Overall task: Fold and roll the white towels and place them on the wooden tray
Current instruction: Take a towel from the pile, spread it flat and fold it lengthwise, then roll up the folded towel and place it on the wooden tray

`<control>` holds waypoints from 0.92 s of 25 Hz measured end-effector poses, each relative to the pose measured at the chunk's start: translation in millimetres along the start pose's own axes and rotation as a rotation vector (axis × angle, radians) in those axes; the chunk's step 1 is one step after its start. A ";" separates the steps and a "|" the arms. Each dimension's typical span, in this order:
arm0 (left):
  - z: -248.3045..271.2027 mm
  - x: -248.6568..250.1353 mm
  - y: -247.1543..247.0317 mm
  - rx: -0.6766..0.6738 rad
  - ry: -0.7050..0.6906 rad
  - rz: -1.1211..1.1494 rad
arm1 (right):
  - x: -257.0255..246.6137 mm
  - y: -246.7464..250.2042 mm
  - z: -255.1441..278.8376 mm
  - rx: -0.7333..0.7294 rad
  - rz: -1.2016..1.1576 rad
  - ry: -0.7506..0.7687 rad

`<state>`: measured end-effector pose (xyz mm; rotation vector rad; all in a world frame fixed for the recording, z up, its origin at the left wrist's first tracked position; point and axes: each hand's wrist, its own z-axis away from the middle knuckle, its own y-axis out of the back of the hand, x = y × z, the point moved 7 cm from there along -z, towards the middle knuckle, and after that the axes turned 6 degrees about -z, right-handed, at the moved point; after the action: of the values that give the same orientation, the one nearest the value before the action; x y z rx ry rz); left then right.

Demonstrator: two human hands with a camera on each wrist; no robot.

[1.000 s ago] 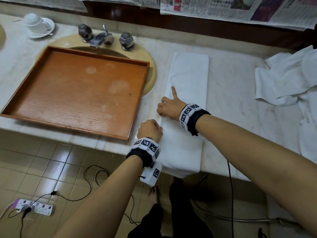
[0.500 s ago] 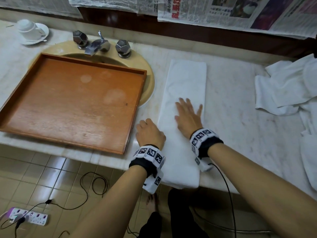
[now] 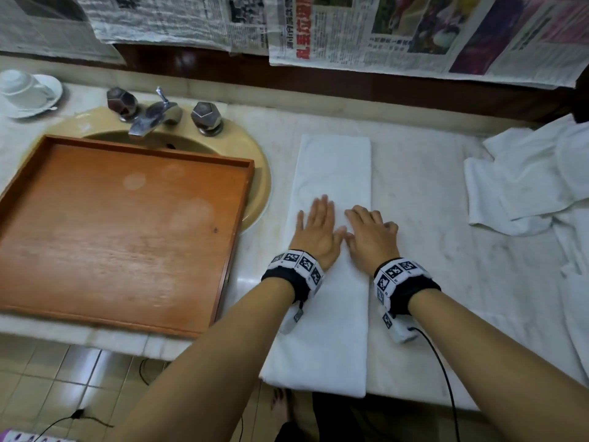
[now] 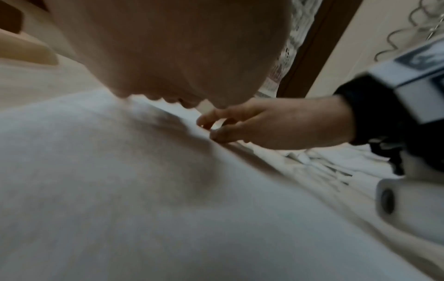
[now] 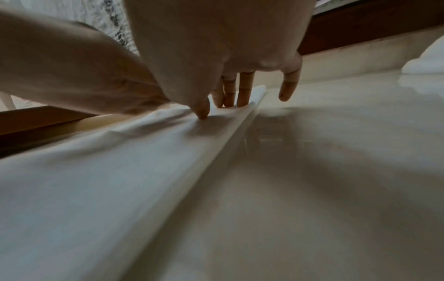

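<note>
The near end of the long folded white towel (image 3: 334,173) overhangs the marble bench (image 3: 430,193). The left hand (image 3: 314,231) and the right hand (image 3: 371,232) press it with flat, released fingers, grasping nothing.

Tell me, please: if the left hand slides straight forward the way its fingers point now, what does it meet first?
Probably only more of the folded white towel: the left hand lies flat on it, fingers pointing along its length. Past its far end come bare counter and the wall.

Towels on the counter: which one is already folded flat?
The long folded towel under both hands, beside the wooden tray; the towels at right lie crumpled.
</note>
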<state>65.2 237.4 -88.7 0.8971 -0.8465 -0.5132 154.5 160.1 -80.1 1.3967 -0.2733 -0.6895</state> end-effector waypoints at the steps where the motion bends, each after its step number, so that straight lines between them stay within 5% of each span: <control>1: -6.6 -1.0 -2.4 -0.043 -0.033 0.002 | 0.0 1.9 -3.4 -0.010 0.009 -0.023; 5: -27.2 -36.9 18.9 0.019 0.488 0.158 | 3.8 4.1 -17.9 -0.071 0.020 -0.111; 9: -64.5 6.1 24.5 -0.017 -0.012 0.004 | 9.4 5.3 -31.0 -0.134 -0.013 -0.178; 10: -71.5 -1.5 23.8 -0.045 -0.011 -0.004 | 11.3 4.8 -31.4 -0.143 -0.003 -0.186; 13: -75.3 -43.3 44.9 0.054 0.419 0.080 | 15.2 5.5 -30.6 -0.126 0.037 -0.193; 14: -75.0 -40.0 48.0 0.047 0.408 0.021 | 18.4 6.0 -30.7 -0.118 0.035 -0.206; 18: -62.0 3.7 18.9 -0.111 -0.099 -0.159 | 32.2 1.6 -33.7 -0.161 -0.039 -0.216; 23: -73.0 -11.9 12.1 -0.117 -0.112 -0.244 | 46.4 -7.2 -39.5 -0.234 -0.033 -0.177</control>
<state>118.4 286.3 -108.7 0.8740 -0.8033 -0.8239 210.7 164.4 -104.2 1.1211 -0.2995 -0.8467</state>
